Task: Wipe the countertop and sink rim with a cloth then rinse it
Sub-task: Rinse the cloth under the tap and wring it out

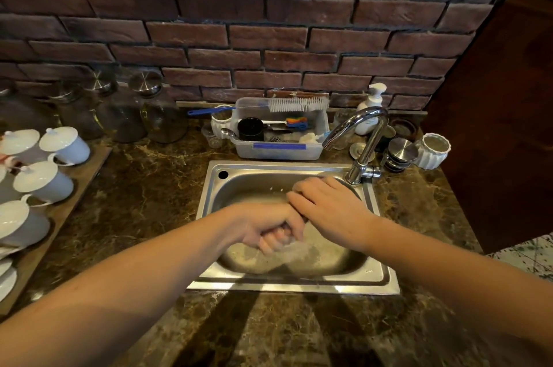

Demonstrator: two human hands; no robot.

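**Both hands meet over a steel sink set in a marble counter**

A person's two bare forearms reach in over a stainless-steel sink [209, 187] sunk into a dark brown marbled countertop [143, 187]. The left hand [270, 230] is balled into a fist above the basin, fingers curled tight; a pale, blurred mass just below and to the right of the knuckles may be the cloth [294, 251], though motion blur keeps it from being made out clearly. The right hand [324, 205] lies across the left wrist, palm down, its fingers loosely spread and gripping nothing that can be seen.

A chrome gooseneck faucet [363, 133] stands at the sink's back right corner, its spout arching over the basin. Behind the sink sits a clear plastic tub [278, 151] holding a black cup [250, 128], a metal scourer and small brushes, with a white-bristled bottle brush [296, 103] laid across its rim. A white pump bottle [372, 106] stands behind the faucet, and a ribbed white pot [434, 151] sits to its right. Along the left, white lidded cups [64, 145] rest on a wooden board [86, 178], with glass jars [158, 115] lined up against the red-brick wall [269, 37].
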